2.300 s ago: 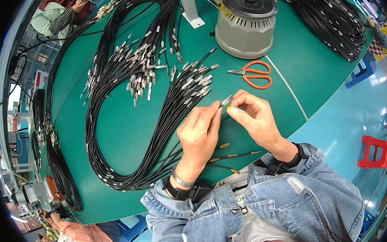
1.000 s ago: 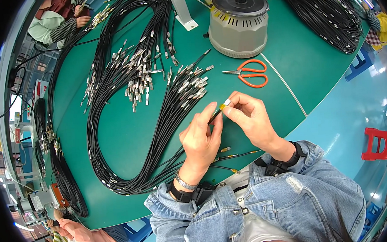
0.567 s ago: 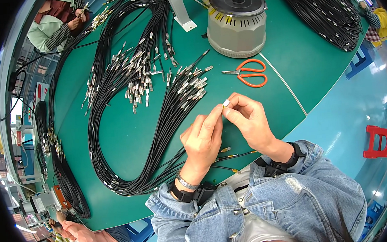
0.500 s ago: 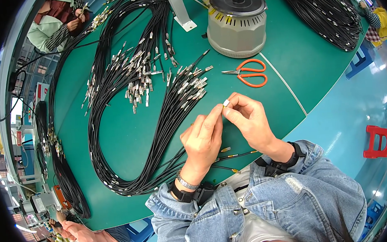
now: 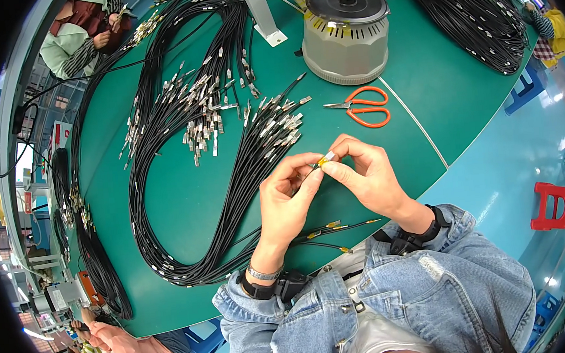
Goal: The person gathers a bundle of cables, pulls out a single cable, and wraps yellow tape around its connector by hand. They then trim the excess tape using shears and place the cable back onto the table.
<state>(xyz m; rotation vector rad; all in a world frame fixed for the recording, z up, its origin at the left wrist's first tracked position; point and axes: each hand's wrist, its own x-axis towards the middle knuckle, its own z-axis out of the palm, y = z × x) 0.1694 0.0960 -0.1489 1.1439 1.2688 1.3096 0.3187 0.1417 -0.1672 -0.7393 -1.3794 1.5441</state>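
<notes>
My left hand [image 5: 283, 199] pinches a black cable close to its end, thumb and fingers pressed together. My right hand [image 5: 374, 179] is closed on the silver metal connector [image 5: 330, 155] at that same end. Between the fingertips, yellow tape [image 5: 322, 162] shows on the cable just behind the connector; its exact wrap is partly hidden. Below my left hand, several loose cable ends with yellow bands [image 5: 333, 225] lie on the table. A thick looped bundle of black cables [image 5: 141, 214] curves to the left, its silver connectors [image 5: 285, 126] fanned out beyond my hands.
Orange-handled scissors [image 5: 371, 107] lie beyond my right hand on the green table [image 5: 421, 86]. Behind them stands a round grey machine [image 5: 346, 55] beside a metal bracket [image 5: 262, 15]. Another cable coil [image 5: 476, 22] sits far right. Co-workers [image 5: 82, 36] are around; a red stool [image 5: 553, 205] stands right.
My left hand has turned and its fingers have shifted back along the cable, so the yellow tape now shows. My right hand stays almost in place on the connector.
</notes>
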